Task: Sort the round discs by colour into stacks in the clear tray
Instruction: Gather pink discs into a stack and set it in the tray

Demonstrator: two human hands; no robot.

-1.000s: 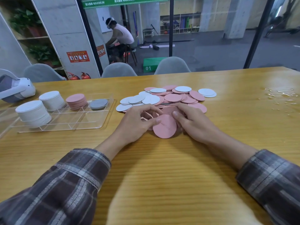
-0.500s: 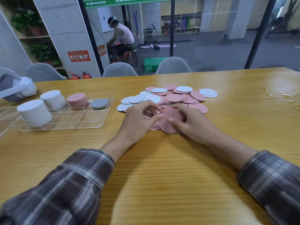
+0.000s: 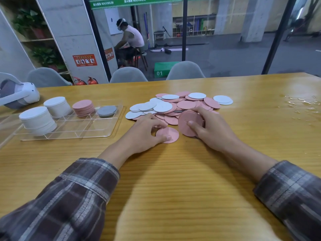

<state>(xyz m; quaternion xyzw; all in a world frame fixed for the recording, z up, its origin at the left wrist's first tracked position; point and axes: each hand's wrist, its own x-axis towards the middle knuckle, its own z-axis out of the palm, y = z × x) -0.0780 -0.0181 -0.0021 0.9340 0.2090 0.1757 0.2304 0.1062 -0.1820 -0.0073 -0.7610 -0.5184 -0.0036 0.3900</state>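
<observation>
A loose heap of pink and white discs (image 3: 175, 105) lies on the wooden table ahead of me. My right hand (image 3: 211, 130) grips a small stack of pink discs (image 3: 187, 121), tilted up on edge, thumb on its face. My left hand (image 3: 145, 134) pinches a single pink disc (image 3: 169, 133) lying flat in front of the heap. The clear tray (image 3: 83, 129) sits to the left and holds two white stacks (image 3: 37, 119), a pink stack (image 3: 83, 107) and a low grey stack (image 3: 107, 111).
A white headset (image 3: 19, 95) rests at the table's far left edge. Spilled water drops (image 3: 302, 105) glisten at the right. Grey chairs (image 3: 128, 74) line the far side of the table. A person sits beyond the glass.
The pink discs that both hands held together have split: my right hand lifted the stack on edge to the right, and my left hand drew one pink disc towards me.
</observation>
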